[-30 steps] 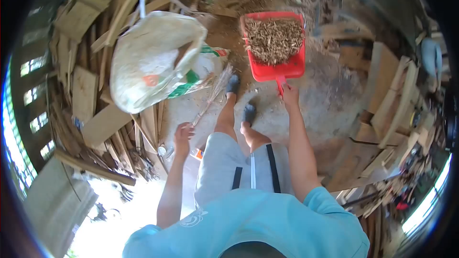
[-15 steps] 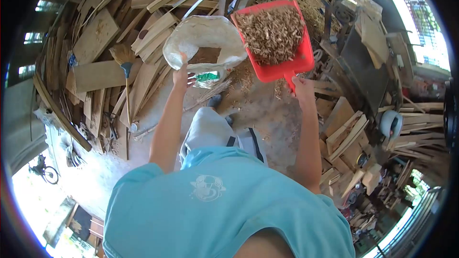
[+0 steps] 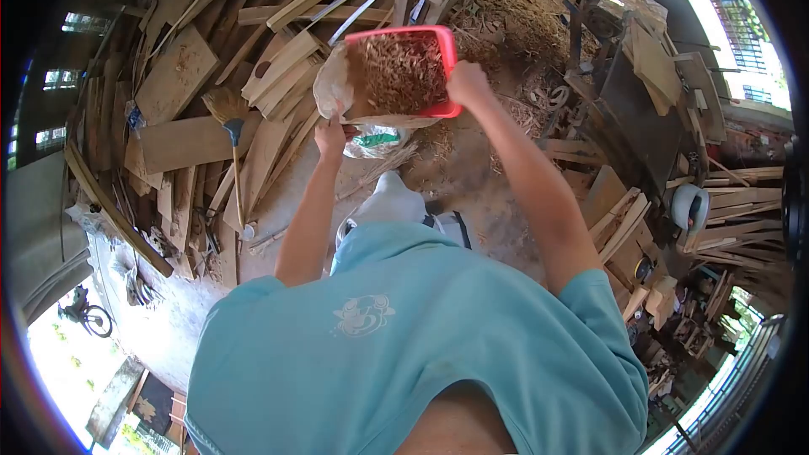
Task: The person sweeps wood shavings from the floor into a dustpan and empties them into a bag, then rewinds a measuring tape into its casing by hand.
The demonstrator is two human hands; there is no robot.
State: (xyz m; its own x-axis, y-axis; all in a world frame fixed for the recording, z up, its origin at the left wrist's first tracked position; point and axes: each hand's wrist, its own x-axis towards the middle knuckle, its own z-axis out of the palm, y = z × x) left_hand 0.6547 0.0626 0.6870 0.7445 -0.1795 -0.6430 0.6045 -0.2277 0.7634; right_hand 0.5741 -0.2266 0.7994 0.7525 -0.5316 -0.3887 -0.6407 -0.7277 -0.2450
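My right hand (image 3: 469,87) grips the red dustpan (image 3: 450,59) at its handle side. Tilted toward the left, the pan lies over the mouth of a whitish sack (image 3: 334,84). Wood shavings (image 3: 396,74) fill the pan, blurred by motion at its left edge. My left hand (image 3: 334,132) is closed on the sack's near rim. Most of the sack's opening is hidden under the dustpan. Just below the rim, a patch of green and white plastic (image 3: 376,140) shows on the sack's side or beside it.
Stacked planks (image 3: 181,76) lean along the left and back. A broom (image 3: 233,139) stands against them on the left. Sawdust and shavings (image 3: 527,13) heap at the back right. More boards (image 3: 619,211) and a machine-like object (image 3: 628,4) are on the right.
The dustpan has swung left from beside the sack to over its mouth and tipped. My left hand still holds the rim, slightly lower and to the right.
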